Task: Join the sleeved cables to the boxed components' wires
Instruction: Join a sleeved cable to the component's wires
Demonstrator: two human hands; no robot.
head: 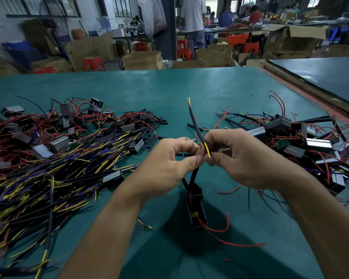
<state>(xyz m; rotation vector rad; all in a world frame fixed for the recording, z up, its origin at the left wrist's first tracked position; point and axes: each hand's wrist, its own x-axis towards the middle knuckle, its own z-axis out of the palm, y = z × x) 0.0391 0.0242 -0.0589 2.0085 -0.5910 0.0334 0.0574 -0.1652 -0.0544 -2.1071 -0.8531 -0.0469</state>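
The cable [192, 117] above the box [196, 206] looks light and floppy, so fingers of the right hand [248, 160] clamp it near its tip, those of the left hand [167, 168] clamping the leads [194, 175]

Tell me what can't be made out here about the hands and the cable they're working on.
All head view:
- Wire joint: hidden behind the pinching fingertips of the left hand and right hand.
- Boxed component under the hands: dark and shadowed, markings unreadable.
- Sleeved cable: its far wire tips are too small to see if stripped.
- Cable pile: cut off by the left edge.
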